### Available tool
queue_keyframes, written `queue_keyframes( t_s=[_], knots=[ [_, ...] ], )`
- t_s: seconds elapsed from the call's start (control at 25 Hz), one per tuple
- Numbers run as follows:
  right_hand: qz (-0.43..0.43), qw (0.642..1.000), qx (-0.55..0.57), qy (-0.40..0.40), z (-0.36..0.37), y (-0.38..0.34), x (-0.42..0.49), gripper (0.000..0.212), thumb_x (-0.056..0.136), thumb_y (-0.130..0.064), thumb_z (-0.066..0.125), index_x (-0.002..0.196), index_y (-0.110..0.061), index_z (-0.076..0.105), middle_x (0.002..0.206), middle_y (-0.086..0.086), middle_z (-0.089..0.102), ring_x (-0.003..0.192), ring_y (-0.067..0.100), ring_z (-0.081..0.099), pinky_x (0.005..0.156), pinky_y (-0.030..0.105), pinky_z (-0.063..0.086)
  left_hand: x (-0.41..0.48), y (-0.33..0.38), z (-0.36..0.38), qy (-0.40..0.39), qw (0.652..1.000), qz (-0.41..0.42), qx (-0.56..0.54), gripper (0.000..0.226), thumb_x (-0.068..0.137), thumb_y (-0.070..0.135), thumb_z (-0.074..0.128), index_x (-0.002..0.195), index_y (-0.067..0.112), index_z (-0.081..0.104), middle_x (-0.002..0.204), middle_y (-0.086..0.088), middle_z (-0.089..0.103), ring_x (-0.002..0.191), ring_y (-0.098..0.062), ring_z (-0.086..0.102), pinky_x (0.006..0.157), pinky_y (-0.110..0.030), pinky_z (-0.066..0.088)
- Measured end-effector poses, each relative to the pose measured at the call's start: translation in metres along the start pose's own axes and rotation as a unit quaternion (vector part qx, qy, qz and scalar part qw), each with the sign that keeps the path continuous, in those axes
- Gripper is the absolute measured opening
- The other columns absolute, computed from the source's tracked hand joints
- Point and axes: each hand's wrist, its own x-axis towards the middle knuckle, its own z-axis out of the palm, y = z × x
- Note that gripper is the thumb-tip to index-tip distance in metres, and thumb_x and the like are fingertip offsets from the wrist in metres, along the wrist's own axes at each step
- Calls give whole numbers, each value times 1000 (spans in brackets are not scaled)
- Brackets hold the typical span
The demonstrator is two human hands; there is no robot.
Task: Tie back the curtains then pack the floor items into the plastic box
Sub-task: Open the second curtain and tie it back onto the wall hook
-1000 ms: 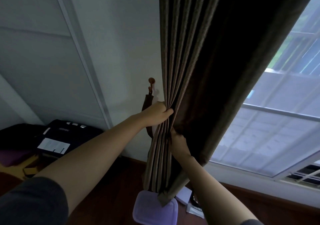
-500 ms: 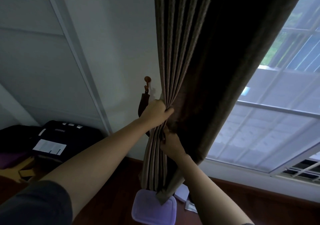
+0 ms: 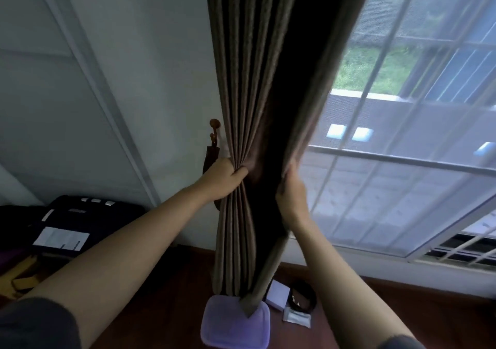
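A dark brown pleated curtain [image 3: 257, 85] hangs in front of the window. My left hand [image 3: 224, 178] is clenched around its bunched left folds, close to the wall. My right hand [image 3: 291, 190] grips the curtain's right edge, apart from the left hand. A brown hook [image 3: 214, 128] sticks out of the wall just left of the curtain, with a dark tie-back strap [image 3: 210, 158] hanging from it, partly hidden behind my left hand. On the floor below lie a purple-lidded plastic box [image 3: 234, 324], a white box [image 3: 279, 297], a black round item [image 3: 303, 296] and a small white packet [image 3: 296, 317].
A window [image 3: 402, 160] with white bars fills the right side. At the left, a black case [image 3: 80, 222] with a white label rests by the wall, and a yellow object [image 3: 18, 276] lies beside it. The floor [image 3: 171, 295] is dark red-brown wood.
My right hand has moved from just under the left hand out to the right, now holding the curtain's right edge. The left hand keeps its grip on the folds.
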Motion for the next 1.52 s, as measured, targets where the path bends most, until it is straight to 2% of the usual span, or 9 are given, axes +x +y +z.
queue_keyframes(
  t_s=[0.2, 0.4, 0.68, 0.96, 1.08, 1.2, 1.28, 1.4, 1.52],
  knots=[
    [-74, 978, -31, -191, 53, 23, -35, 73, 91, -22, 42, 148, -42, 1, 147, -1, 42, 122, 29, 52, 91, 34, 45, 1, 4, -3, -39, 999, -28, -1, 32, 96, 22, 43, 103, -4, 59, 103, -27, 63, 94, -34, 61, 88, -41, 49],
    [-113, 971, -47, -205, 64, 29, -33, 84, 93, -14, 49, 147, -37, -11, 158, -4, 19, 131, 25, 44, 100, 38, 46, -1, 10, -6, -35, 998, -42, -20, 16, 95, 18, 44, 94, 8, 57, 87, -3, 58, 81, -13, 57, 63, -10, 39],
    [-82, 969, -42, -227, 73, 23, -36, 76, 97, -11, 38, 147, -36, -13, 160, -6, 1, 126, 31, 47, 97, 45, 48, -1, 19, 0, -17, 999, -50, 2, 30, 94, 18, 45, 97, -8, 59, 95, -28, 63, 90, -36, 62, 75, -33, 51],
    [-108, 960, -16, -257, 82, 26, -33, 93, 74, 9, 42, 151, -25, 1, 160, -2, -6, 146, 16, 8, 114, 36, 31, -7, 32, 12, 79, 995, 19, 59, 28, 82, 25, 66, 65, 8, 50, 59, 0, 52, 53, -9, 51, 53, -23, 43],
    [-33, 985, 103, -135, 71, 28, -29, 60, 93, -14, 36, 145, -38, 21, 158, -10, 0, 143, 0, 0, 120, 38, 12, -3, 24, 10, 124, 992, -24, 19, 46, 83, 9, 57, 51, 17, 25, 49, 4, 30, 42, -9, 31, 46, -24, 27],
    [47, 979, 200, -2, 49, -2, -4, 49, 96, -54, 15, 143, -44, 24, 156, -11, 20, 145, 4, 10, 118, 34, 15, -7, 15, 1, 90, 990, -84, -73, 31, 85, 4, 51, 58, 16, 41, 62, 3, 42, 58, -7, 42, 61, -21, 35],
    [97, 954, 283, -3, 27, -35, 15, 44, 99, -51, 12, 130, -43, 42, 135, -12, 47, 130, 4, 37, 106, 24, 31, -11, 18, -2, 53, 983, -110, -138, 19, 86, 3, 49, 89, 16, 61, 85, 2, 55, 82, -8, 51, 81, -22, 38],
    [106, 932, 340, -65, 6, -64, 25, 40, 103, -36, 10, 98, -39, 50, 101, -20, 54, 96, -11, 49, 78, 1, 38, -13, 19, -3, 10, 980, -113, -166, 35, 88, 3, 46, 116, 23, 56, 108, 2, 55, 104, -12, 50, 92, -23, 37],
    [83, 927, 356, -85, 2, -69, 15, 38, 103, -32, 3, 118, -38, 37, 103, -24, 49, 99, -13, 43, 75, -7, 36, -11, 14, -6, 27, 993, -67, -90, 43, 93, 13, 46, 135, 17, 47, 128, 0, 51, 117, -14, 47, 95, -21, 34]
  ],
)
